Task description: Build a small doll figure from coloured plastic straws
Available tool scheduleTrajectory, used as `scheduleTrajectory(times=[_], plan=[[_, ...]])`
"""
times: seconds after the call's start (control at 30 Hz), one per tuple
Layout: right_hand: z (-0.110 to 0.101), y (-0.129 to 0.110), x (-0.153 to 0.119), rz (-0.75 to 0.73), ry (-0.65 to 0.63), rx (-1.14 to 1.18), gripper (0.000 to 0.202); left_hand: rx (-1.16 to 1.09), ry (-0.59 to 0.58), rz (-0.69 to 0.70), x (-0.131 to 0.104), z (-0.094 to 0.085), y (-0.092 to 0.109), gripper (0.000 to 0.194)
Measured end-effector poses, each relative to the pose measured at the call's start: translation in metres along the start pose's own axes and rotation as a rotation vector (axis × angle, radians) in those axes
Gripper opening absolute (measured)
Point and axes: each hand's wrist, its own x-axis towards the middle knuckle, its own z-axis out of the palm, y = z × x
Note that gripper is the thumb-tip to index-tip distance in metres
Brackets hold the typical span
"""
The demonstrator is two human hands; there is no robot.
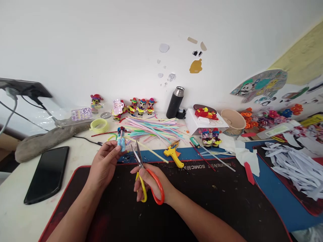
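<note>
Between the thumb and fingers of my left hand (106, 159) is a small figure (121, 143) with a light blue fuzzy body and a dark, red-trimmed top. My right hand (151, 183) grips a pair of scissors (139, 158) with one yellow and one red-orange handle. The blades are parted and point up and left, just right of the figure, apart from it. Behind both hands lies a loose pile of pastel pipe cleaners (153, 129). One pale yellow pipe cleaner (151, 150) stretches out behind the blades.
Several finished figures (142, 107) stand along the wall beside a black thermos (175, 102). A yellow glue gun (174, 156) rests at the dark mat's (202, 195) far edge. Left are a tape roll (99, 126) and a black phone-like slab (47, 174); right, white paper strips (297, 171) and a white box (202, 122).
</note>
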Motion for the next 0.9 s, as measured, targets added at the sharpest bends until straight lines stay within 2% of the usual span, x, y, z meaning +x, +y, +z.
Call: scheduleTrajectory(times=[0.43, 0.9], plan=[[0.02, -0.002, 0.019, -0.046, 0.168, 0.006, 0.072, 0.128, -0.1, -0.026, -0.011, 0.005, -0.007, 0.041], [0.018, -0.001, 0.024, -0.045, 0.195, 0.044, 0.071, 0.321, -0.179, -0.012, -0.017, 0.005, -0.009, 0.039]])
